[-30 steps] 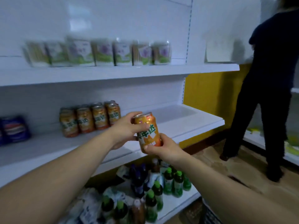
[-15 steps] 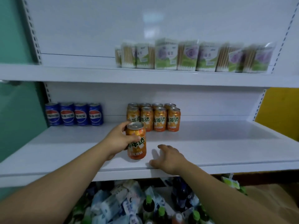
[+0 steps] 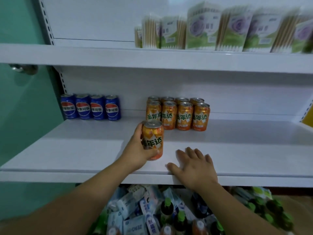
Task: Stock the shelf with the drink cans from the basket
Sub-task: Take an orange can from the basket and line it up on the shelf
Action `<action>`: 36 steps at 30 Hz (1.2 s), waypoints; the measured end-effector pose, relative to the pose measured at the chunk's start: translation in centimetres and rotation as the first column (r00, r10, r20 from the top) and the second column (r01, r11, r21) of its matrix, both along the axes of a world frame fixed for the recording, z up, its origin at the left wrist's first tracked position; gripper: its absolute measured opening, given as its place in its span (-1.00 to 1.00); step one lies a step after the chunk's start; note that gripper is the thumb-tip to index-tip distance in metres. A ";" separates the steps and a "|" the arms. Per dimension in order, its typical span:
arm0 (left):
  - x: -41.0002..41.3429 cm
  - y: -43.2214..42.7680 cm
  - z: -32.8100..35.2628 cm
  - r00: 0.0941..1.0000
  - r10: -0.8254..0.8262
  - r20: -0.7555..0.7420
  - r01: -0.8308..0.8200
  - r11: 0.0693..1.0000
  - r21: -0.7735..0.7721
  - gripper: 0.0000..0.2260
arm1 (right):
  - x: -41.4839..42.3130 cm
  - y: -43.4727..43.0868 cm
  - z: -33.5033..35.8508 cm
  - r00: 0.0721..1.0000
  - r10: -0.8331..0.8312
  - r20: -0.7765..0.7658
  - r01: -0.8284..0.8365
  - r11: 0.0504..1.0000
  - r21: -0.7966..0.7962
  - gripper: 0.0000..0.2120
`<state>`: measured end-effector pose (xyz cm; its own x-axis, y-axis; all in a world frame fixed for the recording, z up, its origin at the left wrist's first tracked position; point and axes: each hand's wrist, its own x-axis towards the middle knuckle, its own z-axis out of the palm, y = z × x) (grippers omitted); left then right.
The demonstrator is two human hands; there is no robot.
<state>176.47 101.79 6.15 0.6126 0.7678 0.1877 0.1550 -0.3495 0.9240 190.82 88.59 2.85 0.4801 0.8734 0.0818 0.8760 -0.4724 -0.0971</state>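
Observation:
My left hand [image 3: 137, 148] grips an orange drink can [image 3: 153, 139], upright on or just above the white middle shelf [image 3: 237, 150], in front of the left end of a block of several matching orange cans [image 3: 177, 114] near the back wall. My right hand [image 3: 194, 163] lies flat with spread fingers on the shelf's front part, to the right of the held can and apart from it. No basket is in view.
Several blue cola cans [image 3: 91, 107] stand in a row at the shelf's back left. Green-and-purple packets [image 3: 220, 29] line the upper shelf. Below the shelf lie green-capped bottles [image 3: 167, 206] and blue-white packs [image 3: 128, 206]. A green wall closes the left side.
A second ago both hands held the can in the air. Since then my right hand let go and settled on the shelf, while my left brought the can over the shelf toward the orange cans.

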 end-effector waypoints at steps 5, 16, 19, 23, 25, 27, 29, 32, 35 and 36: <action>1.8 1.8 0.3 0.996 0.049 -0.081 -0.048 0.999 0.019 -0.23 | 0.0 -0.1 -0.4 1.000 0.003 -0.008 -0.003 1.000 0.028 -0.22; 5.8 5.7 -0.1 0.993 0.108 -0.038 -0.110 0.993 -0.040 -0.24 | 0.2 0.0 -0.8 1.000 0.002 0.002 -0.002 0.999 0.046 -0.26; 6.4 6.2 -0.1 0.992 0.119 -0.039 -0.120 0.992 -0.042 -0.24 | 0.2 0.0 -0.7 1.000 0.000 -0.016 0.000 0.999 0.037 -0.22; 6.7 6.5 0.0 0.991 0.126 -0.044 -0.128 0.990 -0.051 -0.25 | 0.2 0.0 -0.8 1.000 0.001 -0.012 -0.001 0.999 0.049 -0.21; 6.7 6.5 0.1 0.992 0.116 -0.049 -0.119 0.990 -0.070 -0.25 | 0.2 -0.1 -0.8 1.000 0.002 -0.010 -0.001 0.999 0.044 -0.22; 6.8 6.6 0.2 0.993 0.106 -0.053 -0.111 0.990 -0.089 -0.25 | 0.2 -0.1 -0.8 1.000 0.003 -0.011 -0.002 0.999 0.044 -0.22; 6.7 6.5 0.4 0.994 0.098 -0.056 -0.104 0.989 -0.109 -0.21 | 0.2 -0.1 -0.8 1.000 0.001 -0.016 0.000 0.999 0.047 -0.21; 6.2 6.0 0.5 0.990 0.093 -0.106 -0.107 0.986 -0.132 -0.09 | 0.2 -0.1 -0.7 1.000 0.001 -0.025 0.000 0.999 0.048 -0.17; 4.9 4.3 0.7 0.979 0.075 -0.190 -0.095 0.991 -0.100 -0.15 | 0.1 -0.2 -0.3 0.999 0.004 -0.040 -0.003 1.000 0.029 -0.18; 4.4 3.8 0.6 0.973 0.060 -0.221 -0.079 0.994 -0.079 -0.23 | 0.1 -0.1 -0.2 0.998 0.007 -0.061 -0.006 1.000 0.013 -0.22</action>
<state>180.89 105.55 6.79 0.5762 0.8172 -0.0137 0.3771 -0.2510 0.8915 190.94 88.46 2.67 0.4787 0.8756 0.0636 0.8713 -0.4650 -0.1567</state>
